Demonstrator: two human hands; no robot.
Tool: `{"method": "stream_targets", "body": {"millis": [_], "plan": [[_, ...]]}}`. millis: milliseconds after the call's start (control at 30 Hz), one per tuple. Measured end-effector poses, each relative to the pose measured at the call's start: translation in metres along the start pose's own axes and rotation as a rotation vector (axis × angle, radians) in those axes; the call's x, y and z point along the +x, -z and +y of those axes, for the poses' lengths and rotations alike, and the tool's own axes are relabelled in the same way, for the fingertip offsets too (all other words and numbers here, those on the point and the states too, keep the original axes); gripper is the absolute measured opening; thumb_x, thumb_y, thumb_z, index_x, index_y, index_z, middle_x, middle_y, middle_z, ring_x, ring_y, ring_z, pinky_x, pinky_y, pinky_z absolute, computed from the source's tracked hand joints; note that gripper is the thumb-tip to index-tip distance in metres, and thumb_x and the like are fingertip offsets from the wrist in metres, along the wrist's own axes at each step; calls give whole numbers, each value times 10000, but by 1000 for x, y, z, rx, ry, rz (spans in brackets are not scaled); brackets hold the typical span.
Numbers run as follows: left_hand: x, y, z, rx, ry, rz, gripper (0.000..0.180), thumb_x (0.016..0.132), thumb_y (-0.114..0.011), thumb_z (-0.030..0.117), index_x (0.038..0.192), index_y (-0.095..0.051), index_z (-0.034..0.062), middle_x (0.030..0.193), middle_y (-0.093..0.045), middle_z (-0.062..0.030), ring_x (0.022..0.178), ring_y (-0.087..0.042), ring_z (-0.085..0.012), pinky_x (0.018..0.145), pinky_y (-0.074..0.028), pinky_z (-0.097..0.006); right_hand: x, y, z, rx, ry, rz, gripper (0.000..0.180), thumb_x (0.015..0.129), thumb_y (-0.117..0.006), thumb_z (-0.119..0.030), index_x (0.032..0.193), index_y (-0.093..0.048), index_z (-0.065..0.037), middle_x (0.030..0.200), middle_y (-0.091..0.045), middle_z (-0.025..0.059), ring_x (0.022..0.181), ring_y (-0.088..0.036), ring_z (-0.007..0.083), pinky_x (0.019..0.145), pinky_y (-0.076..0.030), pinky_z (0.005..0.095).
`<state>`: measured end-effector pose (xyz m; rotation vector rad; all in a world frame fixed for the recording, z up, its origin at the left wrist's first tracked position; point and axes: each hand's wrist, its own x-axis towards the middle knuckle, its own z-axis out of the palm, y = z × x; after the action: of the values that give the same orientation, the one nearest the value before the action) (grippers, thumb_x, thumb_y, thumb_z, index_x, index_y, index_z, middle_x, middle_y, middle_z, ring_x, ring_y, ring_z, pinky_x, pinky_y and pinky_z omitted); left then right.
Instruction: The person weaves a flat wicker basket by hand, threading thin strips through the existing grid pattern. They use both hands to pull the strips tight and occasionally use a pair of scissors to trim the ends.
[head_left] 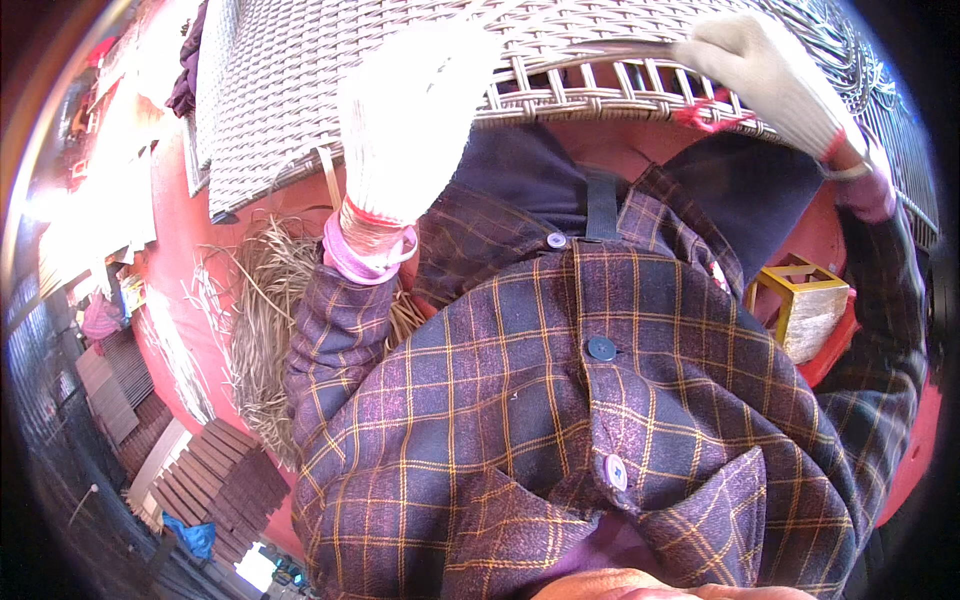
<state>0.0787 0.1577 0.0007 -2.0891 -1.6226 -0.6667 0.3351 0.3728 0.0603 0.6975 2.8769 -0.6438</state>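
A pale grey-brown woven wicker panel (290, 100) lies across my lap, its near edge an open row of short upright loops. My left hand (415, 115), in a white knitted glove, rests over the panel left of the middle. Glare washes it out, so its fingers cannot be made out. At the panel's right end, my right hand (765, 80) is closed in a similar glove. Its curled fingers pinch a thin flat strand (630, 47) that runs left along the weave above the loops. Beneath this hand, a red cord (705, 115) hangs at the panel's edge.
Loose wicker strands (835, 50) bunch up at the far right. A heap of dry straw-coloured strips (265, 320) lies by my left forearm on the red floor (170, 260). Right of my body sits a small yellow-framed box (810, 305). Stacked brown slatted pieces (215, 485) are at the lower left.
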Motion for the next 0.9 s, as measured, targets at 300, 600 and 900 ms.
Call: {"method": "stream_targets", "body": {"millis": [300, 600, 900], "plan": [[19, -15, -7, -331, -174, -183, 387, 974, -668, 123, 1354, -742, 119, 1302, -760, -72, 1181, -710, -260, 1056, -528, -430, -28, -6, -16, 470, -270, 86, 313, 1065, -659, -311, 911, -663, -39, 716, -527, -41, 609, -477, 34, 549, -370, 239], [13, 9, -24, -221, -228, -298, 330, 898, -726, 95, 1218, -802, 106, 1082, -787, -52, 914, -730, -234, 778, -576, -386, 0, -32, -21, 381, -3, 30, 336, 956, -670, -318, 1032, -718, 6, 749, -666, 115, 661, -661, 219, 665, -537, 370], [18, -9, -15, -54, -336, -163, 267, 908, -767, 133, 1173, -791, 109, 1062, -766, -66, 977, -728, -256, 847, -576, -420, 16, -25, -43, 368, -170, -332, 242, 1015, -584, -199, 1117, -676, 1, 688, -679, 80, 413, -603, 157, 376, -483, 306]]}}
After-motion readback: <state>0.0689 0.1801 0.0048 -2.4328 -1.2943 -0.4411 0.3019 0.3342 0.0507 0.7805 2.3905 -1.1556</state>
